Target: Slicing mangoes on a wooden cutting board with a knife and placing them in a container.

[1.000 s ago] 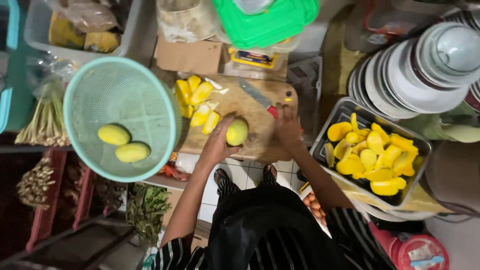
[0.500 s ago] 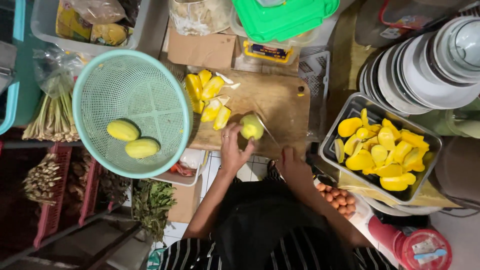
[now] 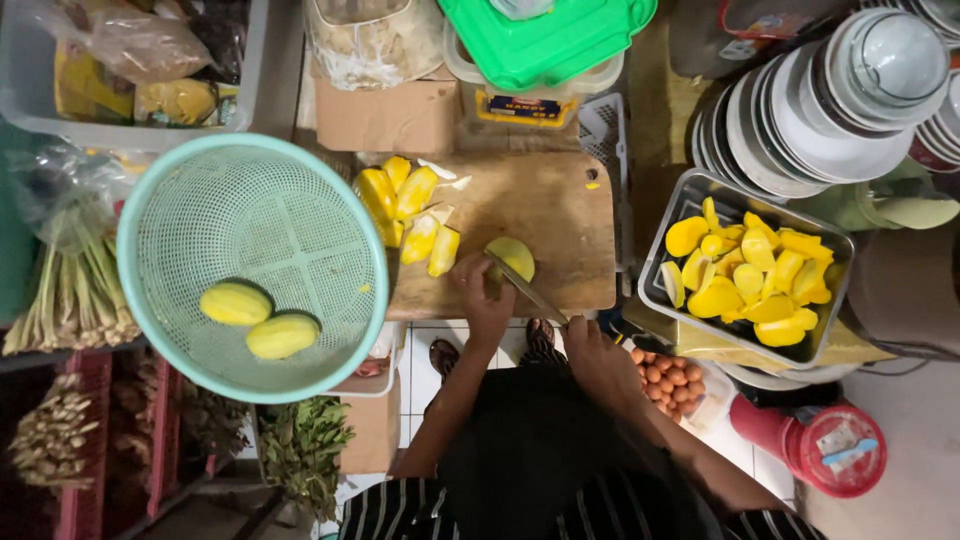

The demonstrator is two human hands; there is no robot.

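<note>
A peeled yellow-green mango (image 3: 514,257) rests on the wooden cutting board (image 3: 545,205). My left hand (image 3: 481,293) holds it from the near side. My right hand (image 3: 592,352) grips a knife (image 3: 527,289) by the handle, and the blade lies against the mango. Cut yellow mango slices (image 3: 412,212) lie in a pile on the board's left part. A metal tray (image 3: 838,257) on the right holds several more yellow slices (image 3: 745,280).
A turquoise mesh basket (image 3: 170,215) with two whole peeled mangoes (image 3: 259,319) stands left of the board. Stacked plates and bowls (image 3: 835,100) are at the upper right. Lemongrass (image 3: 60,295), a green-lidded box (image 3: 545,35), small eggs (image 3: 667,375) and a red container (image 3: 825,447) surround the spot.
The view has shifted. My right hand has taken the knife off the board and brought its blade to the mango. My left hand keeps holding the mango on the board.
</note>
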